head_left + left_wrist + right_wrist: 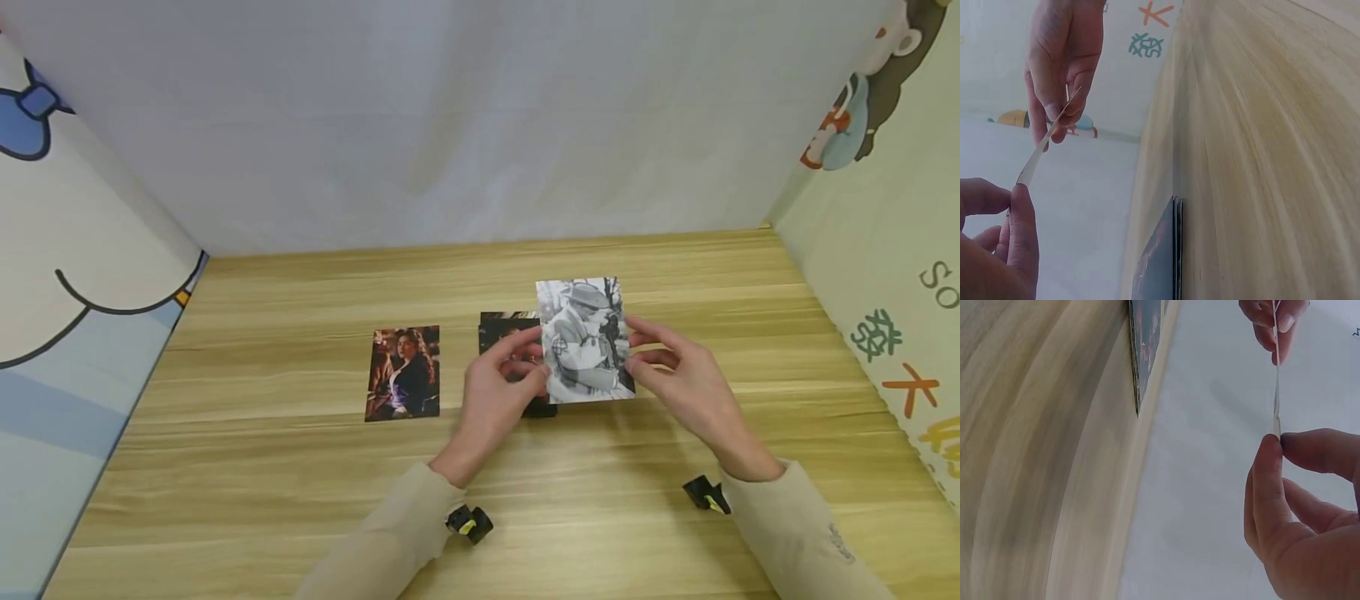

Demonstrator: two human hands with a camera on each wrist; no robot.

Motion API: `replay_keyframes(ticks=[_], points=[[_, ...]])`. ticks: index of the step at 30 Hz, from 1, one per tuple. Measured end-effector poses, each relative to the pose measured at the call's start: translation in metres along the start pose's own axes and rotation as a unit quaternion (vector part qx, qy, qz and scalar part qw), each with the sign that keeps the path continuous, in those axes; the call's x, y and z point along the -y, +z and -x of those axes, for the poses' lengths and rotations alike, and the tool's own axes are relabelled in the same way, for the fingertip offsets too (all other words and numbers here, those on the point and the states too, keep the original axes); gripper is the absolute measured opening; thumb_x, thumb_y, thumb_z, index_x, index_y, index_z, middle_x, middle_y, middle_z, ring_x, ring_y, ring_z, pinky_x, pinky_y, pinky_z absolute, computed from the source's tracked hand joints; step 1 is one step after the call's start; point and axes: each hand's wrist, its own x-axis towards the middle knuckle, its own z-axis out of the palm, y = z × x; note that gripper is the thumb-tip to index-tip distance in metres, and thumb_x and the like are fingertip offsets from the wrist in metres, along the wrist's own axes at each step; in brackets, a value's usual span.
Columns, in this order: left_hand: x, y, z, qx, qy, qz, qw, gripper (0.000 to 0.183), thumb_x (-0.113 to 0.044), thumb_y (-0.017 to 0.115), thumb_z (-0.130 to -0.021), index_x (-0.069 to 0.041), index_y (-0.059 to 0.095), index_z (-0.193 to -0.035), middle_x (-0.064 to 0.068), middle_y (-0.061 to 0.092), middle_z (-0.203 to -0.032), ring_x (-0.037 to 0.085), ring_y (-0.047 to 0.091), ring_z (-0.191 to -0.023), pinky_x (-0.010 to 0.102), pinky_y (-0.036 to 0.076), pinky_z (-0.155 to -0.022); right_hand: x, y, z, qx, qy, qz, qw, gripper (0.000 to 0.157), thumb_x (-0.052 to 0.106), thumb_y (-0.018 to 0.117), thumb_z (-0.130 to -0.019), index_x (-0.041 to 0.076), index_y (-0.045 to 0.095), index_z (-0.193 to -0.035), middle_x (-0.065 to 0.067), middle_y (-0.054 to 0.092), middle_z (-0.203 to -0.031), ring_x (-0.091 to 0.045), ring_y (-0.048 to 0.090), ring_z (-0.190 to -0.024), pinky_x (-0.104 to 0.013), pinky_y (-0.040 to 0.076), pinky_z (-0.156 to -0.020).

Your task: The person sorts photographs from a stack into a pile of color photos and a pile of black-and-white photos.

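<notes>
Black-and-white print [585, 343] held between both hands, raised off the counter [255, 492]. Left hand [495, 385] pinches its left edge, thumb against fingers; right hand [692, 385] pinches the right edge likewise. Stack of dark prints [495, 330] lies below the left hand, partly hidden. Colour print [403, 375] lies flat, left of the left hand.

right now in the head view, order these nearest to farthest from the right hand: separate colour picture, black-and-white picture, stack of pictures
1. Black-and-white picture: its right edge is pinched by the right hand.
2. Stack of pictures: on the table, partly hidden behind the left hand.
3. Separate colour picture: flat on the table, farthest left of the three.
</notes>
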Motion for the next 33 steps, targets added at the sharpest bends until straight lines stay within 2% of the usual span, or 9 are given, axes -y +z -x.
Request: replay_keyframes(ticks=[8,14,18,20,23,25,27,30,33], points=[[0.002,0.012,-0.004,0.003,0.005,-0.014,0.9999,0.048,0.008,0.07,-0.087,-0.006,0.069,-0.134,0.013,0.069,-0.112,0.025,0.071,-0.094,0.026,0.062,-0.069,-0.005,-0.01,0.001,-0.011,-0.002,0.018,1.0,0.056,0.0,0.065,-0.098,-0.001,0.049,-0.152,-0.023,0.061,-0.129,0.004,0.062,-0.098,-0.013,0.055,-0.081],[0.006,0.021,-0.008,0.006,0.01,-0.021,0.9997,0.05,0.008,0.071,-0.087,-0.006,0.069,-0.134,0.011,0.07,-0.11,0.021,0.073,-0.093,0.037,0.062,-0.083,-0.008,-0.017,0.003,-0.014,0.003,0.028,0.999,0.056,0.001,0.064,-0.098,0.001,0.049,-0.152,-0.021,0.061,-0.128,0.005,0.061,-0.099,-0.013,0.054,-0.08],[0.008,0.026,-0.009,0.001,0.016,-0.049,0.9987,0.049,0.006,0.073,-0.086,-0.007,0.069,-0.133,0.006,0.073,-0.108,0.016,0.074,-0.09,0.055,0.016,-0.126,-0.012,-0.022,0.004,-0.014,0.008,0.035,0.999,0.055,0.004,0.064,-0.099,0.002,0.049,-0.152,-0.021,0.06,-0.128,0.005,0.062,-0.099,-0.013,0.054,-0.08],[0.009,0.029,-0.011,-0.002,0.019,-0.06,0.998,0.048,0.004,0.074,-0.086,-0.008,0.07,-0.133,0.004,0.074,-0.107,0.015,0.075,-0.089,0.059,-0.009,-0.124,-0.014,-0.023,0.005,-0.015,0.009,0.04,0.999,0.055,0.004,0.064,-0.099,0.001,0.049,-0.152,-0.021,0.06,-0.127,0.005,0.062,-0.098,-0.013,0.055,-0.079],[0.011,0.033,-0.013,0.001,0.017,-0.058,0.9982,0.047,0.004,0.074,-0.086,-0.007,0.07,-0.132,0.004,0.074,-0.105,0.017,0.075,-0.088,0.062,-0.016,-0.121,-0.017,-0.026,0.004,-0.015,0.009,0.044,0.999,0.055,0.004,0.064,-0.099,0.0,0.049,-0.152,-0.021,0.059,-0.126,0.006,0.062,-0.097,-0.013,0.055,-0.079],[0.013,0.035,-0.014,0.002,0.01,-0.052,0.9986,0.047,0.004,0.075,-0.086,-0.006,0.069,-0.132,0.004,0.074,-0.104,0.019,0.076,-0.088,0.06,-0.012,-0.122,-0.019,-0.027,0.004,-0.014,0.011,0.043,0.999,0.055,0.003,0.064,-0.099,0.0,0.049,-0.152,-0.02,0.059,-0.125,0.007,0.061,-0.097,-0.013,0.054,-0.078],[0.013,0.037,-0.014,0.004,0.002,-0.05,0.9987,0.048,0.005,0.074,-0.085,-0.006,0.069,-0.132,0.005,0.074,-0.104,0.019,0.075,-0.089,0.056,0.016,-0.125,-0.02,-0.028,0.004,-0.012,0.014,0.042,0.999,0.055,0.003,0.064,-0.099,-0.001,0.049,-0.152,-0.019,0.058,-0.125,0.007,0.061,-0.096,-0.013,0.055,-0.077],[0.014,0.039,-0.016,0.008,-0.007,-0.052,0.9986,0.05,0.005,0.074,-0.085,-0.007,0.069,-0.133,0.005,0.073,-0.105,0.019,0.074,-0.089,0.04,0.059,-0.093,-0.023,-0.03,0.004,-0.008,0.019,0.044,0.999,0.055,0.004,0.063,-0.1,0.0,0.048,-0.153,-0.018,0.057,-0.125,0.003,0.063,-0.098,-0.013,0.054,-0.076],[0.015,0.041,-0.017,0.013,-0.012,-0.056,0.9983,0.05,0.006,0.073,-0.086,-0.007,0.069,-0.134,0.005,0.072,-0.105,0.018,0.073,-0.089,0.027,0.062,-0.067,-0.026,-0.031,0.003,-0.005,0.021,0.05,0.998,0.056,0.007,0.064,-0.101,0.001,0.047,-0.154,-0.018,0.057,-0.125,-0.002,0.065,-0.1,-0.013,0.054,-0.076]])
